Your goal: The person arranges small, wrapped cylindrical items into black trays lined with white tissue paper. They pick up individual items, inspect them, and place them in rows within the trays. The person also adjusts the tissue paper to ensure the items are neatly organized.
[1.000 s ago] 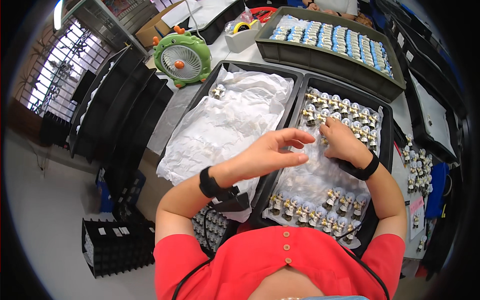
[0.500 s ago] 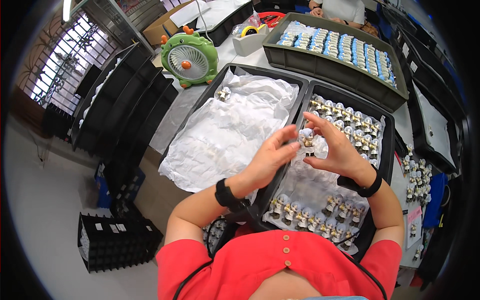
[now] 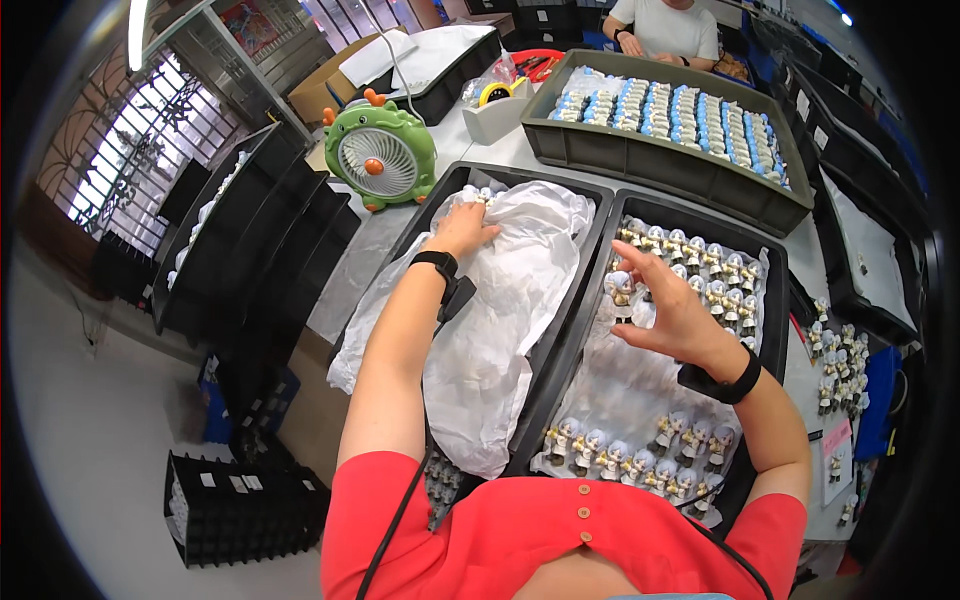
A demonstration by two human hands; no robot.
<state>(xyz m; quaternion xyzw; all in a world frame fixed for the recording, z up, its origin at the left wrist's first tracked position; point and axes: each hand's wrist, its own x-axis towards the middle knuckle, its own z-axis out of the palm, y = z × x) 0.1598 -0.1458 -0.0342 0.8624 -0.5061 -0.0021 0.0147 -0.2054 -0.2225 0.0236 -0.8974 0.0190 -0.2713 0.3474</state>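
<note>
Here's the right hand (image 3: 682,312), grasping a small figure (image 3: 620,297) between thumb and fingers over the dark right tray (image 3: 776,300), rows of matching figures (image 3: 712,252) just beside! Over in the left tray (image 3: 599,215), the left hand (image 3: 463,229) lies on crumpled white paper (image 3: 500,325), fingertips near two figures (image 3: 481,194); whether that grip is closed, I can't tell.

Worn are a red short-sleeved top (image 3: 480,540) with round tan buttons (image 3: 584,512), black wristbands (image 3: 745,380) and thin black cables (image 3: 397,520).
</note>
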